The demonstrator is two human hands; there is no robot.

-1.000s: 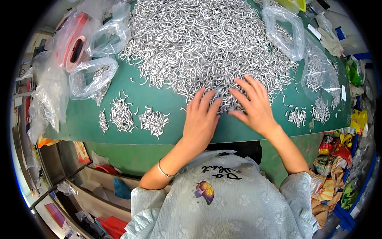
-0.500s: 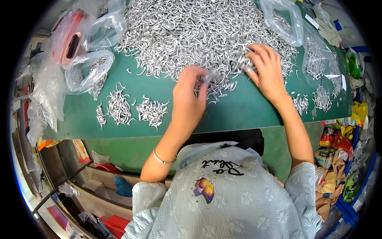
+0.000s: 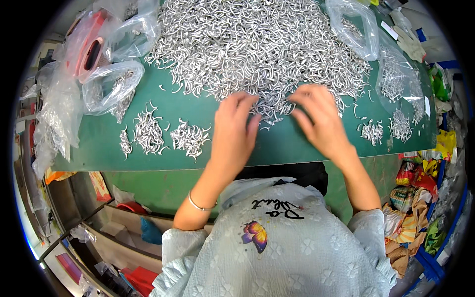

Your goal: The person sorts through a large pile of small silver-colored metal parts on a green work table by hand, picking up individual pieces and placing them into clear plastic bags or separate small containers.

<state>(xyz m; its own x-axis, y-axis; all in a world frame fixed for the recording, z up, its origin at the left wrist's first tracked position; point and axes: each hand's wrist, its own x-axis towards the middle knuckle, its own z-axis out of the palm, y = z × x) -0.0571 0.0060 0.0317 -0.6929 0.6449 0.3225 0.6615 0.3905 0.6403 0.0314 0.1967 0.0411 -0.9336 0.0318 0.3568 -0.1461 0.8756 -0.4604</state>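
Note:
A large heap of small curved silvery metal pieces (image 3: 257,44) covers the far middle of the green table. My left hand (image 3: 233,128) is at the heap's near edge, with its thumb and fingers apart and the fingertips touching loose pieces. Facing it from the other side, my right hand (image 3: 321,121) has its fingers and thumb spread, also with tips at the pieces. Between the two hands lies a small spill of the same pieces (image 3: 269,110). Nothing is visibly gripped in either hand.
Small sorted piles (image 3: 190,138) lie left of my left hand, and others (image 3: 372,132) sit right of my right hand. Clear plastic bags (image 3: 111,89) and a red-pink container (image 3: 89,49) stand at the left. More bags with pieces (image 3: 393,74) are at the right.
My right hand has come down and left from the heap toward the near edge, closer to my left hand. The left hand's fingers have spread, and the pieces at its fingertips are no longer held up.

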